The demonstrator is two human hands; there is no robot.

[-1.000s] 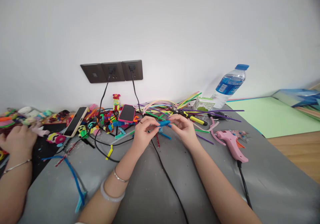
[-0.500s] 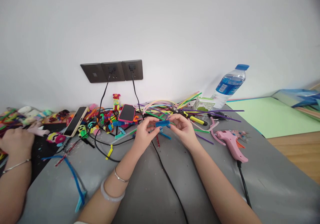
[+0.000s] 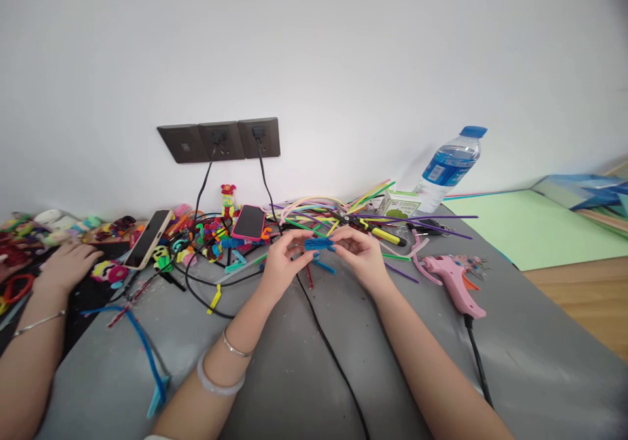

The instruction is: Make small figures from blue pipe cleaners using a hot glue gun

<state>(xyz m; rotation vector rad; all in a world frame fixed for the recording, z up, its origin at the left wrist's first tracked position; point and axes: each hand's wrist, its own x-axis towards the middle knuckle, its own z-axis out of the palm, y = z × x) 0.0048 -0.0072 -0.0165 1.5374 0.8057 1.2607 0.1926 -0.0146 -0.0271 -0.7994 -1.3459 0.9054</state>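
Both my hands meet above the grey mat (image 3: 294,374). My left hand (image 3: 282,260) pinches one end of a short blue pipe cleaner piece (image 3: 318,244). My right hand (image 3: 360,253) pinches its other end, fingers curled. A loose pile of coloured pipe cleaners (image 3: 333,212) lies just behind my hands. A short blue piece and a red piece (image 3: 309,275) lie on the mat under them.
Another person's hand (image 3: 66,263) rests at the left by small craft figures (image 3: 206,234). Two phones (image 3: 249,221) (image 3: 148,237), a pink glue gun (image 3: 454,280) with black cable, yellow-handled pliers (image 3: 380,233), a water bottle (image 3: 449,169) and a wall socket (image 3: 219,139) surround me.
My fingers have shifted slightly on the blue piece, which stays between them. The other person's hand at the left has moved right and spread flat.
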